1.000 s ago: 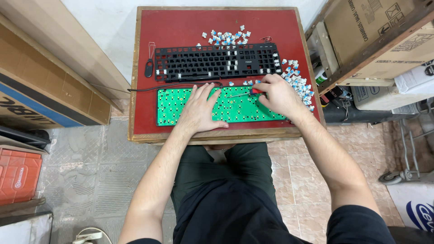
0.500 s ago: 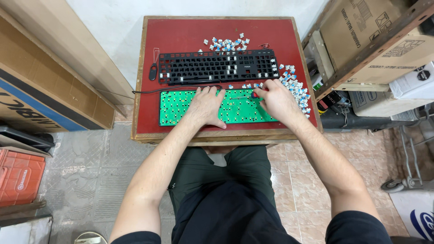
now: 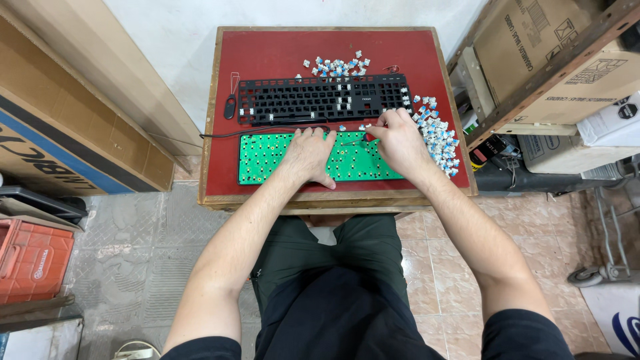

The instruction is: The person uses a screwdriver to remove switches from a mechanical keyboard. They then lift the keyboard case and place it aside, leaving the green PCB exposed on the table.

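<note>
Head view: my left hand (image 3: pixel 310 155) lies flat on the green circuit board (image 3: pixel 267 157), fingers spread, pressing it to the red surface (image 3: pixel 293 50). Right hand (image 3: pixel 400 141) sits on board's right end, fingers pinching a small red-handled tool (image 3: pixel 357 140). Black keyboard frame (image 3: pixel 287 100) just behind the board; loose blue/white switches (image 3: pixel 440 137) piled beside right hand.

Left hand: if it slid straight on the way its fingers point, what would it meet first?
Probably the black cable just past the fingertips of the left hand, then the black keyboard frame; height is hard to judge.
</note>
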